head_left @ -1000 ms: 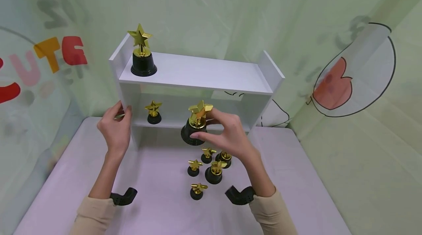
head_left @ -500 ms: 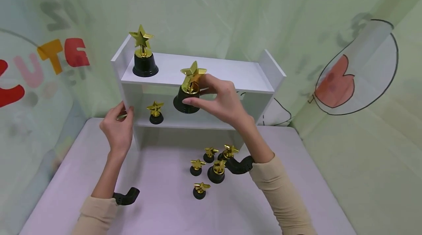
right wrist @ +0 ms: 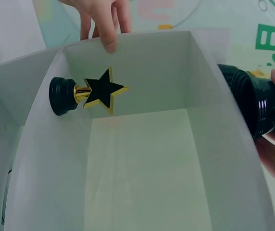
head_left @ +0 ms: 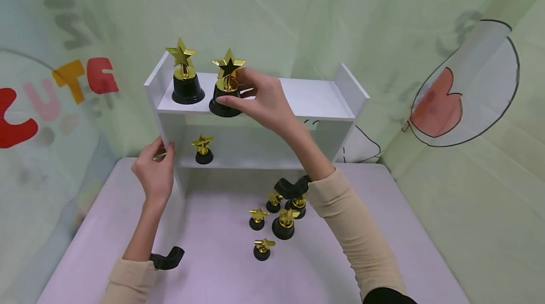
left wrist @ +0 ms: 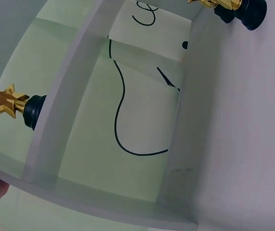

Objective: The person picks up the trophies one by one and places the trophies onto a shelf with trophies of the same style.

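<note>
My right hand (head_left: pixel 266 98) pinches a large gold star trophy (head_left: pixel 222 105) by its black base. The trophy is upright at the front of the top shelf; whether its base touches the board is unclear. To its left stands another large star trophy (head_left: pixel 187 90) on the same board. With thumb and fingers, my left hand (head_left: pixel 154 174) grips the left side panel of the white shelf unit (head_left: pixel 315 98); the thumb shows inside the panel in the right wrist view. A small star trophy (head_left: pixel 204 156) stands on the middle shelf, near that hand.
Several star trophies, including a larger one (head_left: pixel 284 230) and a small one (head_left: pixel 261 253), stand on the white table before the unit, partly under my right forearm. Raised side panels (head_left: pixel 351 87) bound the top shelf. A printed curtain (head_left: pixel 272 20) hangs behind.
My right hand has lifted the large trophy from in front of the middle shelf up and leftward to the top shelf, beside the other large trophy. The left hand keeps its grip on the panel.
</note>
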The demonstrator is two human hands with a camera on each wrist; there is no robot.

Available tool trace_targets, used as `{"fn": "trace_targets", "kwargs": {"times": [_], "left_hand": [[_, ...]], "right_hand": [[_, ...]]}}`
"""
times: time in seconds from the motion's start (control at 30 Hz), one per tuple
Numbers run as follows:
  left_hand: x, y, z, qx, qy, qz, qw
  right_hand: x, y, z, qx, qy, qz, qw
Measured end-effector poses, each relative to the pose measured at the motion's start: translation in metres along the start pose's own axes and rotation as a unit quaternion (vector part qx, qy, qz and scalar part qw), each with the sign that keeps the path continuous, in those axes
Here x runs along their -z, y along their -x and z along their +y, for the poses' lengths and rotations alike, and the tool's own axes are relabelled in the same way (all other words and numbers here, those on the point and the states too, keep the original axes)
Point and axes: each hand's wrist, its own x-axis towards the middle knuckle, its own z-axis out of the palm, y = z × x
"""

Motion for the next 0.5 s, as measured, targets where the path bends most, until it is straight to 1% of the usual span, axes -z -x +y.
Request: {"fn": "trace_targets", "kwargs": {"times": [0.2,0.5], "left_hand": [[-0.001,0.001,0.001,0.002,0.001,-0.006,1.0],[-0.001,0.002,0.002,-0.004,0.001,-0.008,1.0]], "right_hand": [[-0.007,-0.01,0.008,-0.044,0.025,-0.009,0.999],[-0.01,-0.015,0.014,-0.065,0.033,-0.005,0.997]]}}
